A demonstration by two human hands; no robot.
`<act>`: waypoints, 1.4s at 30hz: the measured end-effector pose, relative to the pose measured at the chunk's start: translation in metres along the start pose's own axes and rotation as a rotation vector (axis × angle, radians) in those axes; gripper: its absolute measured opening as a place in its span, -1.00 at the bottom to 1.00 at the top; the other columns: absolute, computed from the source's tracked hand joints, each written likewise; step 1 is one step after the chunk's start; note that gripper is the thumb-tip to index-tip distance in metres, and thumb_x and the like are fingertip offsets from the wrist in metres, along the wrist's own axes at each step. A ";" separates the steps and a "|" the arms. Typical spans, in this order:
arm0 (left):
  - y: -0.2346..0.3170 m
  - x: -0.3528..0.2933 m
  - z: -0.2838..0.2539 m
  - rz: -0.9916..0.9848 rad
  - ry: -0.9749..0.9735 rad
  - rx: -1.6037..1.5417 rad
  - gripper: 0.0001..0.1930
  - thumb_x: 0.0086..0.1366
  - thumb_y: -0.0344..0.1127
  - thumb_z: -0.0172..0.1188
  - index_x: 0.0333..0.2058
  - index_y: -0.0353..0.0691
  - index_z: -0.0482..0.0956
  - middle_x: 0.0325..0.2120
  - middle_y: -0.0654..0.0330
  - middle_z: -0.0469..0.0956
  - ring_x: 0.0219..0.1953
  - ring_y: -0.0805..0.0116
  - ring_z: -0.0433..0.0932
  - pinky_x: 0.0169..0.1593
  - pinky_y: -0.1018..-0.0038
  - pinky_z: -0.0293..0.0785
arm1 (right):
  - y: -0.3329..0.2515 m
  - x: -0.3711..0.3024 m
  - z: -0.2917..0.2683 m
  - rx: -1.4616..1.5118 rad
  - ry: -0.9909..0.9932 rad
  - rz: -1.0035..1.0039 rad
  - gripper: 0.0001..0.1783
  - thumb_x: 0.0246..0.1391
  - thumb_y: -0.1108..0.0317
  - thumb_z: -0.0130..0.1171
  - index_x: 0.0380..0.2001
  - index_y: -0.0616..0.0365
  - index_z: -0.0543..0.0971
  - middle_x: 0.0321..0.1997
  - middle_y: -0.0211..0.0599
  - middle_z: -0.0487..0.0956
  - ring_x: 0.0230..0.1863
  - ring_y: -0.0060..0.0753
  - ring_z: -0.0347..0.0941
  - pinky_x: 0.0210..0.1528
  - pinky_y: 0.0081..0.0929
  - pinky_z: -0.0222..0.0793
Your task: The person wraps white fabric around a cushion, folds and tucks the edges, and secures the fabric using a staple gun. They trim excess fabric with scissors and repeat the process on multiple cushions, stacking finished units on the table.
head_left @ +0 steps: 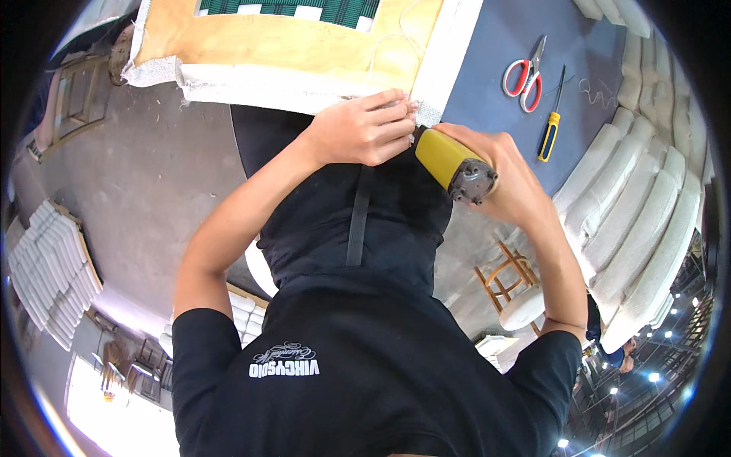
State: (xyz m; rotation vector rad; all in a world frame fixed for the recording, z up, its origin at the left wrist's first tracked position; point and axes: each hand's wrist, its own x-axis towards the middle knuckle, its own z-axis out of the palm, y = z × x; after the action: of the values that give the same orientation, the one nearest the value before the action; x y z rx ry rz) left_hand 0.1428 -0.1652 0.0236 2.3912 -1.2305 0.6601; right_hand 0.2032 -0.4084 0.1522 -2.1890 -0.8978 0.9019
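A wooden seat frame (304,42) lies underside up at the top, with green checked webbing (335,11) across its opening. White fabric (251,82) wraps its edges; the fabric's border is frayed at the left corner. At the near right corner my left hand (362,131) is closed, its fingertips pinching the fabric edge. My right hand (509,175) grips a yellow staple gun (443,156) with a dark end cap. The gun's nose meets the fabric corner right beside my left fingertips; the exact contact point is hidden.
On the blue-grey tabletop (487,107) to the right lie red-handled scissors (525,82), a yellow-handled screwdriver (549,137) and a curl of thread (598,93). White padded seats (632,198) are stacked beyond. A wooden chair frame (506,276) stands on the floor at right.
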 end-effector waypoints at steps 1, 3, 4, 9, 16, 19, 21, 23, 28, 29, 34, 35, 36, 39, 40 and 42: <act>0.000 0.001 -0.001 -0.027 0.020 -0.022 -0.81 0.01 -0.34 0.38 -0.35 -0.24 0.72 -0.11 0.14 0.71 0.09 0.16 0.66 0.32 0.19 0.56 | -0.003 0.002 -0.003 0.003 -0.014 0.025 -0.16 -0.41 0.56 0.50 0.15 0.19 0.60 -0.07 0.09 0.70 -0.08 0.26 0.63 -0.01 -0.16 0.57; 0.003 0.003 -0.004 -0.081 0.061 -0.069 -0.79 0.01 -0.35 0.38 -0.33 -0.26 0.72 -0.11 0.13 0.71 0.10 0.15 0.66 0.32 0.18 0.55 | 0.005 0.000 -0.010 0.019 0.042 -0.059 -0.15 -0.41 0.57 0.48 0.15 0.19 0.60 -0.05 0.11 0.69 -0.07 0.24 0.64 0.01 -0.18 0.57; 0.000 0.003 -0.002 -0.066 0.057 -0.056 -0.79 0.01 -0.35 0.38 -0.33 -0.26 0.72 -0.11 0.12 0.71 0.11 0.15 0.66 0.33 0.18 0.55 | 0.008 0.001 -0.015 0.021 0.060 -0.108 -0.15 -0.41 0.58 0.47 0.16 0.20 0.59 -0.05 0.12 0.69 -0.07 0.24 0.65 0.01 -0.19 0.57; -0.005 -0.001 0.004 -0.080 0.067 -0.041 -0.82 0.02 -0.34 0.40 -0.37 -0.24 0.71 -0.09 0.10 0.71 0.14 0.14 0.65 0.35 0.19 0.54 | 0.013 0.006 -0.020 -0.015 0.116 -0.156 -0.16 -0.42 0.58 0.46 0.15 0.23 0.59 -0.07 0.13 0.69 -0.07 0.23 0.65 0.02 -0.23 0.56; -0.006 0.001 0.002 -0.068 0.040 -0.057 -0.82 0.03 -0.33 0.41 -0.36 -0.25 0.72 -0.11 0.10 0.71 0.14 0.12 0.65 0.34 0.19 0.54 | 0.011 0.011 -0.018 -0.003 0.063 -0.112 -0.21 -0.39 0.59 0.47 0.12 0.22 0.61 -0.10 0.14 0.69 -0.07 0.24 0.65 0.01 -0.23 0.57; -0.007 0.001 0.001 -0.061 0.030 -0.074 -0.81 0.03 -0.34 0.41 -0.35 -0.25 0.72 -0.11 0.11 0.71 0.16 0.11 0.64 0.36 0.18 0.52 | 0.005 0.016 -0.019 -0.027 0.010 -0.062 -0.22 -0.36 0.60 0.47 0.12 0.22 0.60 -0.13 0.12 0.69 -0.08 0.20 0.66 0.01 -0.24 0.58; -0.006 0.001 -0.003 -0.055 0.033 -0.062 -0.83 0.05 -0.36 0.41 -0.35 -0.26 0.72 -0.11 0.11 0.70 0.18 0.10 0.62 0.39 0.15 0.49 | 0.008 0.015 -0.025 0.010 0.024 -0.135 -0.29 -0.28 0.61 0.48 0.09 0.21 0.62 -0.15 0.02 0.72 -0.12 0.09 0.69 0.01 -0.26 0.58; 0.000 0.001 -0.012 -0.150 0.061 -0.081 -0.84 0.08 -0.39 0.40 -0.32 -0.26 0.71 -0.10 0.10 0.68 0.16 0.09 0.62 0.35 0.16 0.51 | 0.020 0.005 -0.031 0.070 0.183 -0.122 -0.42 -0.15 0.60 0.47 0.05 0.21 0.64 -0.18 -0.14 0.74 -0.18 -0.13 0.70 -0.05 -0.30 0.60; 0.066 -0.026 -0.042 -0.565 0.091 -0.189 -0.78 0.07 -0.54 0.36 -0.26 -0.28 0.66 -0.14 0.07 0.62 0.00 0.06 0.63 0.13 0.21 0.57 | 0.093 -0.053 -0.092 0.105 0.668 0.364 -0.73 0.13 0.48 0.38 -0.08 0.24 0.69 -0.39 -0.45 0.65 -0.42 -0.63 0.54 -0.36 -0.53 0.48; 0.083 -0.032 -0.040 -0.669 0.127 -0.283 -0.75 0.05 -0.58 0.35 -0.24 -0.28 0.65 -0.15 0.05 0.61 -0.06 0.03 0.64 0.06 0.22 0.58 | 0.119 -0.052 -0.107 0.073 0.700 0.425 -0.75 0.17 0.43 0.37 -0.09 0.26 0.69 -0.38 -0.44 0.65 -0.42 -0.62 0.53 -0.34 -0.54 0.47; 0.125 -0.004 0.016 -1.554 0.446 -1.725 -0.28 0.44 -0.35 0.30 0.33 -0.32 -0.01 0.09 -0.14 0.46 0.01 0.14 0.65 0.05 0.21 0.69 | 0.259 -0.055 -0.145 -0.623 0.862 0.459 -0.29 0.03 0.25 0.48 0.22 0.33 0.51 -0.02 0.18 0.62 0.05 0.16 0.53 0.14 -0.06 0.45; 0.114 0.009 0.017 -1.682 0.512 -1.914 -0.21 0.47 -0.30 0.29 0.37 -0.30 -0.15 0.15 -0.18 0.41 0.05 0.10 0.64 0.10 0.17 0.68 | 0.268 -0.039 -0.161 -0.616 0.845 0.435 -0.17 0.00 0.21 0.49 0.31 0.31 0.44 0.06 0.29 0.58 0.14 0.31 0.46 0.23 0.02 0.39; 0.111 0.017 0.026 -1.599 0.649 -1.987 -0.31 0.48 -0.26 0.27 0.35 -0.15 -0.02 0.21 -0.12 0.33 0.16 -0.04 0.59 0.20 0.01 0.63 | 0.275 -0.040 -0.176 -0.563 0.848 0.402 -0.12 0.02 0.20 0.49 0.37 0.26 0.40 0.06 0.29 0.56 0.12 0.31 0.48 0.26 -0.01 0.40; 0.094 0.047 0.032 -1.505 0.761 -1.875 -0.39 0.49 -0.27 0.26 0.33 -0.17 0.11 0.18 -0.06 0.39 0.17 -0.02 0.59 0.19 -0.07 0.62 | 0.293 -0.037 -0.134 -0.639 0.904 0.542 -0.25 0.05 0.36 0.48 0.31 0.28 0.45 0.03 0.20 0.62 0.10 0.17 0.58 0.17 -0.04 0.48; 0.088 0.045 0.042 -1.453 0.727 -1.858 -0.53 0.49 -0.27 0.26 0.25 -0.19 0.30 0.09 0.02 0.48 0.17 0.01 0.59 0.19 -0.10 0.61 | 0.294 -0.035 -0.116 -0.571 0.896 0.566 -0.20 0.06 0.37 0.46 0.35 0.28 0.38 0.11 0.31 0.52 0.14 0.29 0.51 0.23 -0.02 0.44; 0.090 0.055 0.046 -1.443 0.815 -1.830 -0.62 0.49 -0.31 0.26 0.18 -0.29 0.45 0.01 0.01 0.57 0.12 0.03 0.64 0.15 0.01 0.67 | 0.271 -0.048 -0.119 -0.591 0.892 0.617 -0.20 0.14 0.31 0.38 0.40 0.25 0.30 0.27 0.32 0.36 0.21 0.40 0.41 0.29 0.01 0.39</act>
State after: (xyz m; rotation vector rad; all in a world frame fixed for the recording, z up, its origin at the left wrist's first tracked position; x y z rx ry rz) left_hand 0.1068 -0.2747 0.0269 0.6539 0.4477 -0.1354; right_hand 0.3643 -0.6364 0.0433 -3.0143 -0.0177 -0.2265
